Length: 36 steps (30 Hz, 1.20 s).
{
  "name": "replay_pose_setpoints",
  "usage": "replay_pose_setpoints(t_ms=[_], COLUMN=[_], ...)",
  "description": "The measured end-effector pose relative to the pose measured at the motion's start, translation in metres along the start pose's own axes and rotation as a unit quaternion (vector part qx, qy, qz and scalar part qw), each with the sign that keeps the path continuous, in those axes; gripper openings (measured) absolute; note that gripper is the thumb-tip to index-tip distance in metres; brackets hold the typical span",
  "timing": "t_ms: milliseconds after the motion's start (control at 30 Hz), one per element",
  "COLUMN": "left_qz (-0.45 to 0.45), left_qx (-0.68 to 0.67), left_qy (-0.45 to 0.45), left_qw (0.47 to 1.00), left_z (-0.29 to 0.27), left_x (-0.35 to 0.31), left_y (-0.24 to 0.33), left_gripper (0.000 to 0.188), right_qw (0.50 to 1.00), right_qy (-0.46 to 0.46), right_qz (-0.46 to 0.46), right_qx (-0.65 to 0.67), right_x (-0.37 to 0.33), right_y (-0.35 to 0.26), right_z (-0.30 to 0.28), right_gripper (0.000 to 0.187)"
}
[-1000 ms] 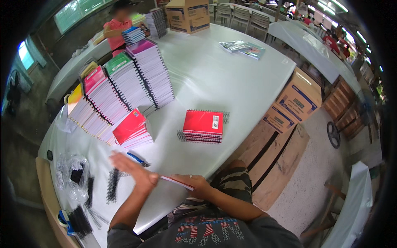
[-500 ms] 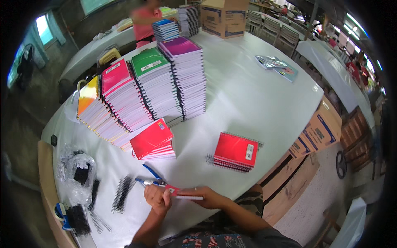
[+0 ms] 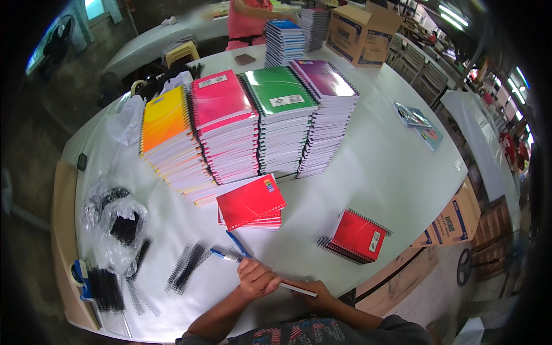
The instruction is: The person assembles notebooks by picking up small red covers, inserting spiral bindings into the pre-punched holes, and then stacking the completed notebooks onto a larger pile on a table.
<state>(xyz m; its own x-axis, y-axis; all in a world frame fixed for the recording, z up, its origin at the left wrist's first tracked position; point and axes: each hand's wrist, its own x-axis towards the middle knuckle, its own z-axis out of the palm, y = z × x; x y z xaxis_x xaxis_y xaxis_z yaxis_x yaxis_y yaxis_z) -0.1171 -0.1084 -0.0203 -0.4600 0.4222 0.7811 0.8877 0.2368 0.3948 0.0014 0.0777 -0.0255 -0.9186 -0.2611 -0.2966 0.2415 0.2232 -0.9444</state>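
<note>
Close to my body, my right hand [image 3: 313,290] holds a small notebook [image 3: 299,289], seen nearly edge-on, with its white page edge showing. My left hand [image 3: 256,279] is closed at the notebook's left end; what lies inside its fingers is hidden. Just beyond that hand are blue-handled pliers [image 3: 239,245] with spread handles, their head out of sight. A loose pile of red-covered notebooks [image 3: 251,202] lies ahead of my hands. To the right sits a neat stack of red spiral notebooks [image 3: 357,236]. Loose black binding coils [image 3: 188,269] lie left of my left hand.
Tall stacks of spiral notebooks with yellow [image 3: 167,118], pink [image 3: 221,100], green [image 3: 279,91] and purple [image 3: 325,77] covers stand mid-table. Plastic bags [image 3: 121,230] and a blue tape dispenser [image 3: 82,280] are at left. A person [image 3: 248,23] stands beyond the table, near a cardboard box [image 3: 362,34].
The view has shifted, so the table's things appear farther right. My hands still hold the notebook; its red labelled cover, seen before between them, is now mostly hidden.
</note>
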Motion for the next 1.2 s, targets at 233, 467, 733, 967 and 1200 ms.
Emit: replay_pose_setpoints(t_ms=[233, 467, 733, 967, 1200], left_qz=[0.033, 0.001, -0.034, 0.044, -0.063], left_qx=[0.067, 0.13, 0.225, 0.324, 0.167], left_qy=[0.0, 0.019, 0.096, -0.126, -0.386], left_qw=[0.997, 0.991, 0.969, 0.937, 0.905], left_z=[0.001, 0.003, -0.026, -0.056, -0.031], left_x=[0.0, -0.015, -0.037, -0.081, -0.152], left_y=[0.013, 0.037, 0.072, 0.102, 0.133], left_gripper=[0.019, 0.015, 0.1, 0.114, 0.108], right_qw=[0.987, 0.964, 0.911, 0.91, 0.916], right_qy=[0.071, 0.1, 0.133, 0.145, 0.162], right_qz=[-0.143, -0.246, -0.369, -0.373, -0.365], right_qx=[0.023, 0.0, -0.125, -0.11, -0.044], right_x=[-0.002, -0.009, -0.042, -0.046, -0.041], right_y=[-0.009, 0.004, 0.036, 0.038, 0.029], right_z=[0.002, 0.017, 0.054, 0.064, 0.069], right_gripper=[0.038, 0.039, 0.049, 0.05, 0.044])
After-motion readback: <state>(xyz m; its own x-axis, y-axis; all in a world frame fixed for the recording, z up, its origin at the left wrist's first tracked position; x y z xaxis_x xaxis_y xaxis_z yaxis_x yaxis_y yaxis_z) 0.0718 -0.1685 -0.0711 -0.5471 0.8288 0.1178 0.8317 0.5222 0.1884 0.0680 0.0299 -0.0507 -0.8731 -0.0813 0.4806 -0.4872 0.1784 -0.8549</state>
